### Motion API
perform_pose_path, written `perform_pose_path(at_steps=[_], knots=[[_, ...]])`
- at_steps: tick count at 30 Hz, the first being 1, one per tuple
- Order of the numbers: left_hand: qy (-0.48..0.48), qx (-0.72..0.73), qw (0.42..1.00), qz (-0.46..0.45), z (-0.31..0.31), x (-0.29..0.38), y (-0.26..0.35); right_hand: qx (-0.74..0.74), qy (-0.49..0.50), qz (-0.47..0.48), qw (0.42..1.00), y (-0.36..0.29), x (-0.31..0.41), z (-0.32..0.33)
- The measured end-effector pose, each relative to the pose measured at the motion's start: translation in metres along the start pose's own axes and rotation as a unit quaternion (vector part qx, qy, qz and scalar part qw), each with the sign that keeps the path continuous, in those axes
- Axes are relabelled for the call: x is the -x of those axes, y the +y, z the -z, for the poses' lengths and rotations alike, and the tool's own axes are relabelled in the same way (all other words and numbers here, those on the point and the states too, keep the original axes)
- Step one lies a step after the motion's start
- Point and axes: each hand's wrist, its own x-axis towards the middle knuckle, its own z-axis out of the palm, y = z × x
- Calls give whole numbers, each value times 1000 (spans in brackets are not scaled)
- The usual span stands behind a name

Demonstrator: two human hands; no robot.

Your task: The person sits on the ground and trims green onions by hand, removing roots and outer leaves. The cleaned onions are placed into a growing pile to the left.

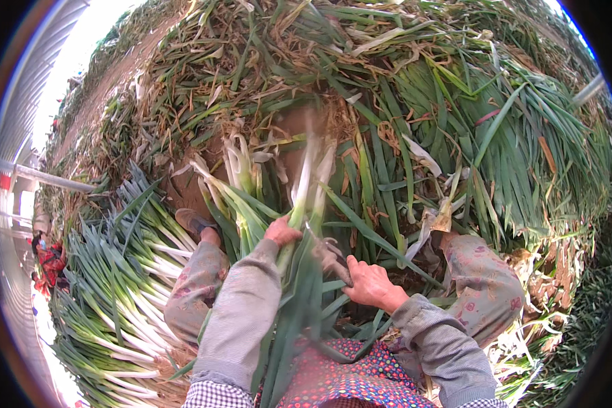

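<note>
My left hand [284, 232] is closed around a large green onion [302, 186], whose white stem points away from me. Its long green leaves [298, 306] trail back over my lap. In my right hand [371, 283] is the handle of a small hand tool [340, 268]. The tool's front end is blurred beside the leaves, so its shape and any contact are unclear. More onion stalks [239, 204] lie just left of my left hand. A second white stem [324, 173] shows right of the held one.
Onions with white stems and roots form a row [137, 306] on my left. Uncleaned onions [530, 153] are heaped at right. Dry leaf waste [265, 56] covers the ground ahead. Metal poles [51, 176] stand at the sides. A person in red [51, 260] is far left.
</note>
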Motion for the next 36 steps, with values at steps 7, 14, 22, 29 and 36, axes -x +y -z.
perform_pose_path(at_steps=[7,14,22,29,36], knots=[[-130,299,944,-49,55,64,113,-72,119,-23,990,1,41,23],[-175,421,890,-9,6,88,71,-88,48,-56,993,6,60,-1],[-166,450,877,-4,8,90,61,-53,71,-43,995,13,16,-4],[-142,434,889,4,14,102,72,-54,71,-90,992,26,-43,27],[-118,428,896,14,7,97,67,-14,68,-94,993,46,-96,49]])
